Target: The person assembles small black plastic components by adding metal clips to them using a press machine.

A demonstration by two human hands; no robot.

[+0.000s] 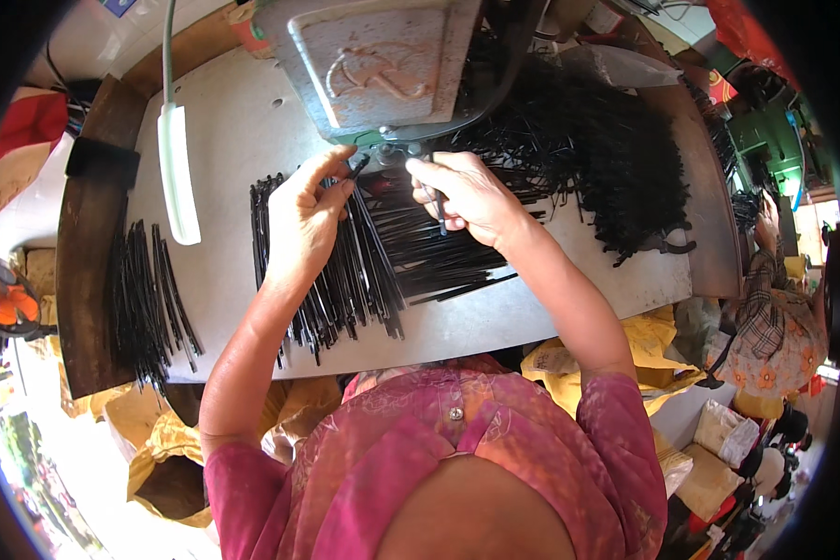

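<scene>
Under the head of a worn metal machine [373, 65], both of my hands work close together. My left hand [310, 210] pinches the end of a thin black rod [357, 168] between thumb and fingers. My right hand [469, 194] is closed on a dark, narrow rod [440, 213] that points down past the fingers; its upper end is hard to make out. Rows of similar black rods [345, 289] lie below and beside my left hand. More black rods [439, 247] are spread crosswise between my forearms.
A large heap of black rods [607, 159] covers the table's right side. Another bundle [140, 299] lies at the left edge. A lit lamp tube [177, 177] hangs over the table [224, 112]. Yellow sacks [173, 457] stand below; a person [770, 327] is at the right.
</scene>
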